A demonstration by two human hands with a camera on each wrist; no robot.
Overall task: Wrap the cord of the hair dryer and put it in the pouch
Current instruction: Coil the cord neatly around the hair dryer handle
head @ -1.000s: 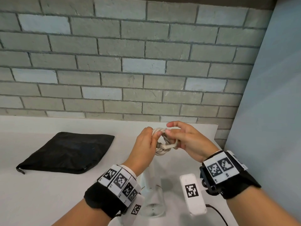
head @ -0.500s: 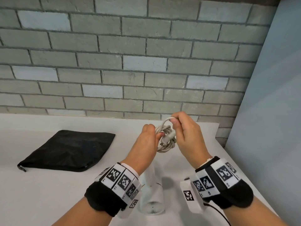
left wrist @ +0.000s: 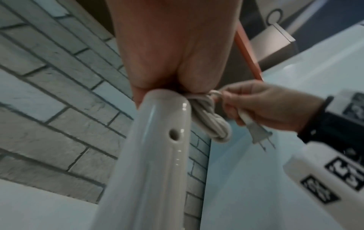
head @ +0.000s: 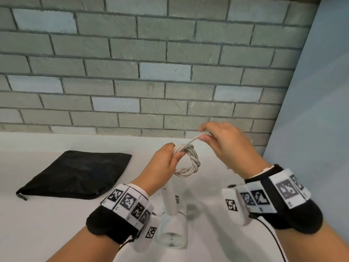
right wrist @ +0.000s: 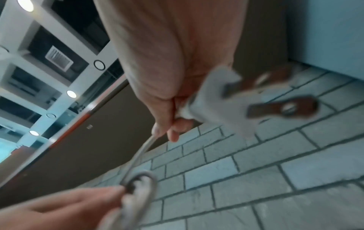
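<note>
- Head view: a white counter (head: pixel 47 214) runs along a grey brick wall (head: pixel 151 72), with a pale blue panel (head: pixel 321 110) on its right. A black pouch (head: pixel 79 174) lies flat at the left, well apart from the hands. The left hand (head: pixel 162 165) has its fingers curled round the coiled cord (head: pixel 188 159); the white hair dryer (head: pixel 172 220) is below it, barrel toward the camera. The right hand (head: pixel 224 140) pinches the cord's free end, held up and to the right of the coil.
- Left wrist view: the dryer's handle (left wrist: pixel 149 155) fills the middle, the coil bunched beside it; the plug (left wrist: pixel 258 132) sticks out below the right hand's closed fingers (left wrist: pixel 232 109). Brick wall at the left.
- Right wrist view: blurred; the plug's prongs (right wrist: pixel 279 107) point away from the palm, and the cord runs down to the coil in the left hand. Ceiling lights (right wrist: pixel 71 94) show above.
</note>
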